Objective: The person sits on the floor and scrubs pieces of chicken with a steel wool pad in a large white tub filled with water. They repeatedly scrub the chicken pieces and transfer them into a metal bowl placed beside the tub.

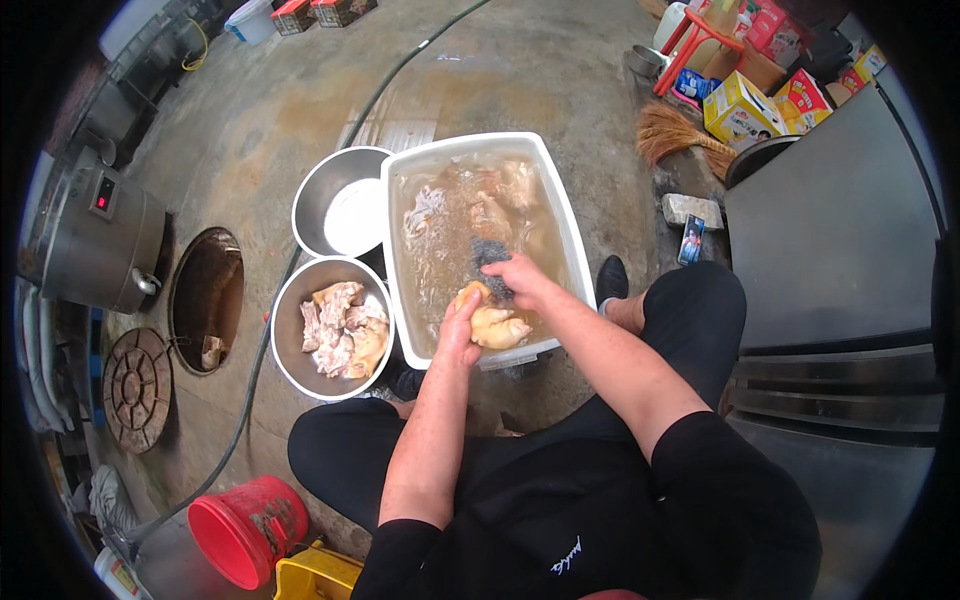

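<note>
My left hand (459, 330) grips a pale yellow pig's trotter (501, 328) above the near end of a white plastic tub (574, 247). In my right hand (523, 282) is a grey steel wool scourer (489, 255), just beyond the trotter. Cloudy brownish water fills much of the tub, and further meat pieces (491, 214) lie partly under it. Left of the tub, a steel basin (283, 341) holds several pieces of raw, skin-on meat (345, 330). Behind that basin stands another steel basin (311, 199) with a white bottom.
An uncovered floor drain (206, 300) lies at left, its round cover (137, 390) beside it. A green hose (251, 397) crosses the floor. Red (247, 529) and yellow (319, 574) buckets sit near my left knee. At right are a phone (691, 238), a broom (675, 139) and a steel cabinet (832, 217).
</note>
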The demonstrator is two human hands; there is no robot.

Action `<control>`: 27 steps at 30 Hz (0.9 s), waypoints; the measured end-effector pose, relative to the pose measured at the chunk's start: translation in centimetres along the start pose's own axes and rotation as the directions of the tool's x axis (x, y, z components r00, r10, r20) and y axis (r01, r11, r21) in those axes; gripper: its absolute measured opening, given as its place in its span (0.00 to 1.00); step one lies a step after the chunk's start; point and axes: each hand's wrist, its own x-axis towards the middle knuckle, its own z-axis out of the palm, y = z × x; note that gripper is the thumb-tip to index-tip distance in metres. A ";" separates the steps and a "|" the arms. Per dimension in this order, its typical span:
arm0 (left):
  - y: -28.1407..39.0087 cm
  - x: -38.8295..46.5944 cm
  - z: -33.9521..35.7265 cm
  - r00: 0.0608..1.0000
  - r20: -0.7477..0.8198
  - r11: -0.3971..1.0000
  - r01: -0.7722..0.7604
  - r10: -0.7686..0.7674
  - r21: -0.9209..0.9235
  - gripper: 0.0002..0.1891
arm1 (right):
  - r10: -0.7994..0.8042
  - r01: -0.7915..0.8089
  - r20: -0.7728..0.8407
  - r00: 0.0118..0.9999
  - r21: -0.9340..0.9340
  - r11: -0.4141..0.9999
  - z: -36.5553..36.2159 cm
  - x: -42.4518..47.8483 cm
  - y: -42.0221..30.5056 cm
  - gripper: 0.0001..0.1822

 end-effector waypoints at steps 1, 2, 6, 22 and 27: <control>0.3 -0.1 0.0 1.000 -0.009 1.000 -0.015 0.015 0.002 0.18 | 0.082 -0.093 0.096 0.992 0.112 0.989 -0.4 -0.7 -1.3 0.17; 0.6 -0.1 0.0 0.999 -0.018 1.000 -0.030 0.030 0.004 0.18 | 0.133 -0.139 0.165 0.977 0.020 0.990 -0.8 -1.0 -2.5 0.17; -0.4 1.2 -0.2 0.990 -0.103 0.994 -0.091 0.096 0.056 0.17 | -0.253 0.233 0.023 0.967 -0.482 0.845 1.3 -2.7 0.6 0.20; 0.1 0.2 -0.4 0.991 -0.099 0.995 -0.089 0.092 0.032 0.17 | -0.104 0.104 0.009 0.995 -0.172 0.980 1.7 -3.1 0.3 0.21; 0.7 0.2 -1.5 0.998 -0.011 0.995 0.061 -0.062 -0.079 0.16 | -0.052 0.051 0.051 0.997 0.015 0.999 -0.1 -2.1 1.6 0.25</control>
